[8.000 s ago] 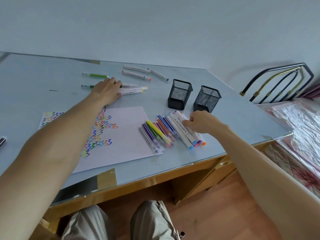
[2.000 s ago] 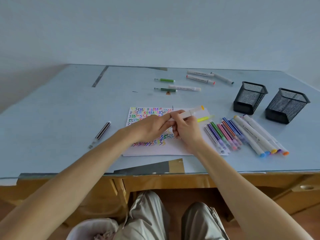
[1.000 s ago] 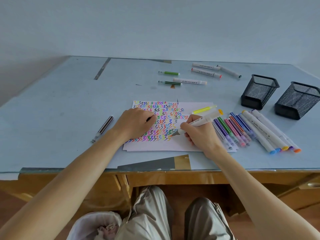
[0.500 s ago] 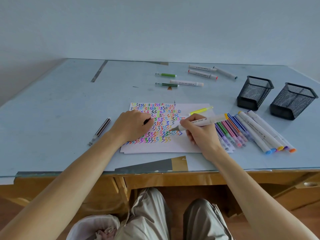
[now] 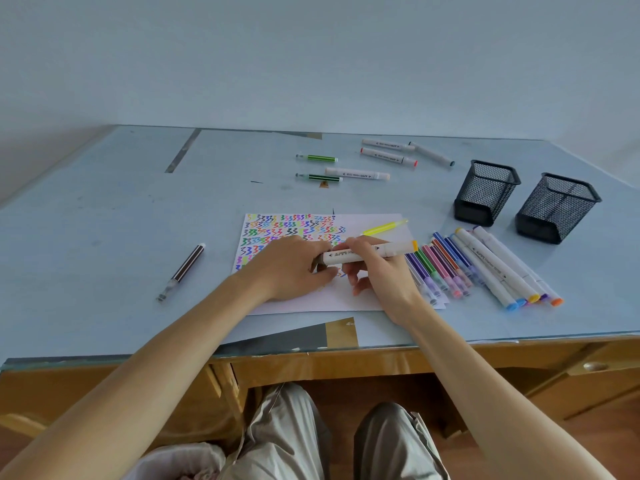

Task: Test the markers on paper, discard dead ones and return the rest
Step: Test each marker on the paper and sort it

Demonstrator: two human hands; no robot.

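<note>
Above the scribbled test paper (image 5: 363,292), both hands hold one white marker (image 5: 360,253) level: right hand (image 5: 377,268) fingers curled round its barrel, left hand (image 5: 294,268) pinching its left end. Remaining markers (image 5: 485,268) lie beside two mesh holders (image 5: 485,192).

Home study corner: wooden desk (image 5: 381,358), mesh pen holders (image 5: 485,192).

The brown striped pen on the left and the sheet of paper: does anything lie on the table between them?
No. In the head view, only bare blue table shows between the brown striped pen and the left edge of the paper.
</note>
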